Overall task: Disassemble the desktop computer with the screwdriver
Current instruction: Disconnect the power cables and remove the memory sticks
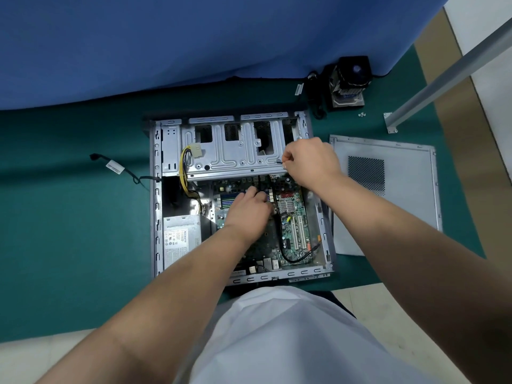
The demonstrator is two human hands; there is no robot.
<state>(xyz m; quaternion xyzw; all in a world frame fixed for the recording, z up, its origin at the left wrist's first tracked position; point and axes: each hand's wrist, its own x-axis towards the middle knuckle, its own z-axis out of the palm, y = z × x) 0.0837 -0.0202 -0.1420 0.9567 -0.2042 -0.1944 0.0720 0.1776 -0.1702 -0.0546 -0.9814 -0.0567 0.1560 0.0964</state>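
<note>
An open desktop computer case (238, 195) lies flat on a green table mat (69, 217), right in front of the person. Its side is off, so the parts inside show.

The left hand (249, 212) reaches down onto the green motherboard (293, 231) in the middle of the case. Its fingers are curled around some dark cables near the top of the board. How tight the grip is cannot be told, because the fingertips are hidden.

The right hand (307, 159) is up at the far right corner of the silver drive cage (235, 153). Its fingers are pinched together on something small and dark. What that small thing is cannot be made out. The two hands are close but not touching.

No screwdriver can be clearly seen.

A grey power supply (181, 239) sits in the near left corner of the case. Yellow and black wires (184, 173) loop up from it toward the drive cage. A black cable with a white tag (119, 169) lies on the mat to the left of the case.

The grey side panel (388, 189) lies flat on the mat, just to the right of the case. A cooler with a black fan (350, 81) stands on the mat, well behind the case, and a few small screws (362, 115) lie near it. A blue cloth (194, 37) covers the back of the table.
</note>
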